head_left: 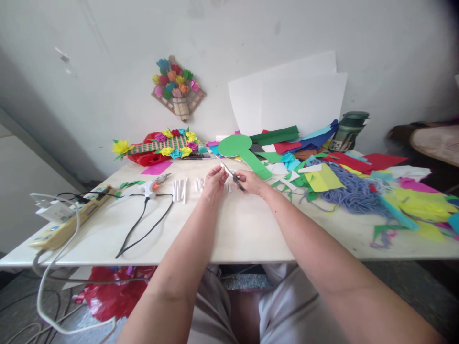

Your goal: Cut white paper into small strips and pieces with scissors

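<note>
My left hand (214, 181) is closed, its fingertips pinching a small white paper roll (226, 175), mostly hidden by the fingers. My right hand (250, 182) grips a pair of scissors (234, 177), with the blades pointing up and left, right at the left fingertips. Short white paper rolls (179, 190) lie in a row on the table to the left of my hands. A few more white rolls (198, 184) are partly covered by my left hand. Beyond the scissors lies a green paper shape (235, 145) with a round head and a long strip.
Left are a hot glue gun (149, 188) with a looping black cord and a power strip (71, 222). Coloured paper (324, 177), blue-grey yarn (349, 188) and a dark bottle (347, 131) crowd the right. A flower-decorated bamboo piece (161, 145) lies at the back.
</note>
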Demonstrator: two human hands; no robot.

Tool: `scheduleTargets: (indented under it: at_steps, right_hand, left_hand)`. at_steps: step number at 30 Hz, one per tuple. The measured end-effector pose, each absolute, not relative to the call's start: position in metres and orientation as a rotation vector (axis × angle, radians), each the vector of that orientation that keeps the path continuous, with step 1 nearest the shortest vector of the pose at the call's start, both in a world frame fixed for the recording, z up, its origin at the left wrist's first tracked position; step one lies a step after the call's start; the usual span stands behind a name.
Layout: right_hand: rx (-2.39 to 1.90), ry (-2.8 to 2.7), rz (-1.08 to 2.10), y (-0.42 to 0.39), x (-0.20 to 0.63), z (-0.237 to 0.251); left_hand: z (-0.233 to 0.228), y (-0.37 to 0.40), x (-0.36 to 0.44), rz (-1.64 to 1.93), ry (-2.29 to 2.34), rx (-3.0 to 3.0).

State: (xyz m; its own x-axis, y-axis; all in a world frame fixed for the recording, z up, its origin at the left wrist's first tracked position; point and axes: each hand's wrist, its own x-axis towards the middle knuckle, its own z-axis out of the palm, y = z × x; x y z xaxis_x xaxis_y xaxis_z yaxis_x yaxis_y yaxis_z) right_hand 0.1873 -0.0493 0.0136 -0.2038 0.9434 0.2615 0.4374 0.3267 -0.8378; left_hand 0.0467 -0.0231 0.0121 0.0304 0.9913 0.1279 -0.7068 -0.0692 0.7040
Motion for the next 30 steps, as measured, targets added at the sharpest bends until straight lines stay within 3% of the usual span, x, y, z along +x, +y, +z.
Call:
scheduleTargets:
  at_steps: [10,30]
  right_hand:
    - [-1.414,-1.964,0.321,-0.06,0.189,0.025]
    - [-1.521,-1.966,0.269,-0.06,0.186,0.028]
  left_hand:
    - [0.012,-0.023,0.045,1.494,0.535,0.765]
    - [0.006,-0.017,0.043,1.518,0.537,0.772]
